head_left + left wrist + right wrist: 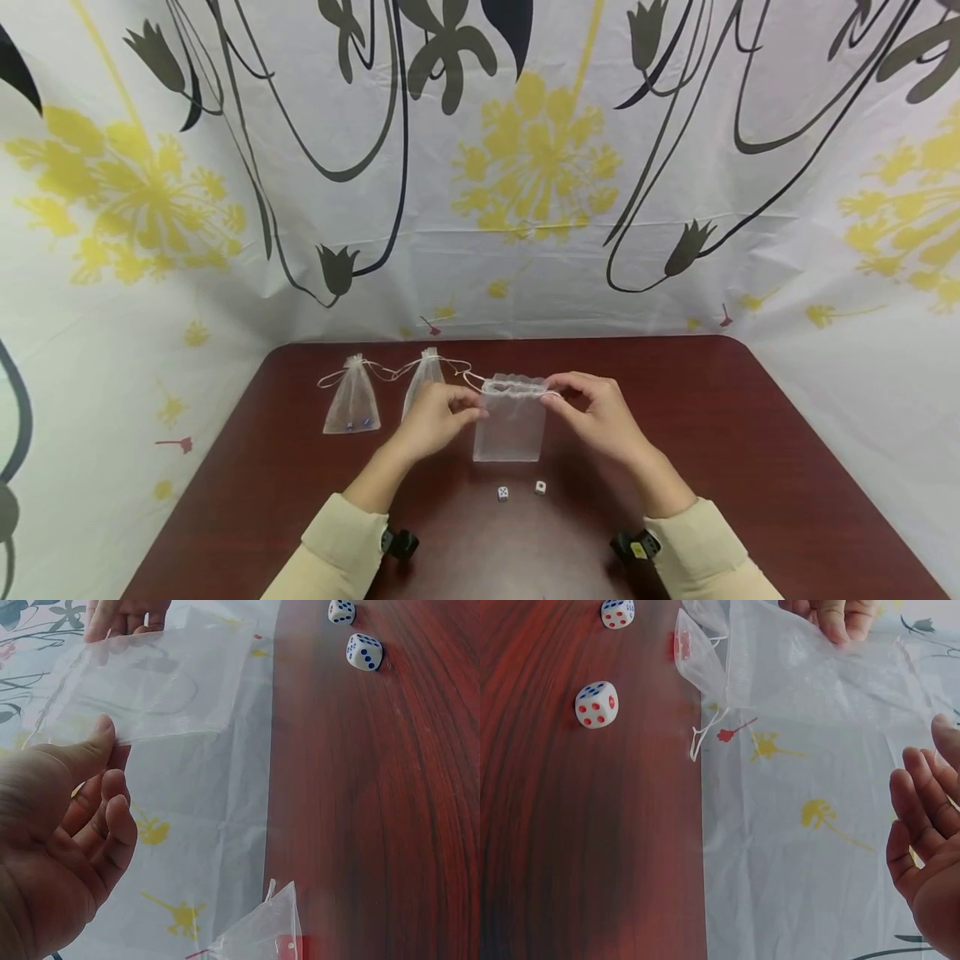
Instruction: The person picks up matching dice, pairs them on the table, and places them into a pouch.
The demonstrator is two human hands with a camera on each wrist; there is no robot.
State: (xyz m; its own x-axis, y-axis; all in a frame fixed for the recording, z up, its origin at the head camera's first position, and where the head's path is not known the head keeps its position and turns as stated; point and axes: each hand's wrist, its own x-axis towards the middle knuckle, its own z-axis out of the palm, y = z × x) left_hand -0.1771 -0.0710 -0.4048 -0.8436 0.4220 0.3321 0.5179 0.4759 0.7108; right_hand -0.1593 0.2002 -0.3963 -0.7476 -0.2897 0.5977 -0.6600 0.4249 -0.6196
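Observation:
A sheer white drawstring pouch (508, 433) hangs upright between both hands, and it looks flat and see-through. My left hand (441, 417) pinches its left edge near the gathered top, thumb on the near side in the left wrist view. At the opposite top corner, my right hand (600, 414) pinches the edge by the white cord. Two white dice (503, 493) lie on the table just in front of the pouch; the right wrist view shows red and blue pips on the nearer die (596, 705).
On the left, a second sheer pouch (352, 400) with small blue pieces inside lies on the dark red table (750, 467). A third pouch (427, 375) is partly hidden behind the left hand. White cords trail between them. A patterned cloth (510, 292) hangs behind the table.

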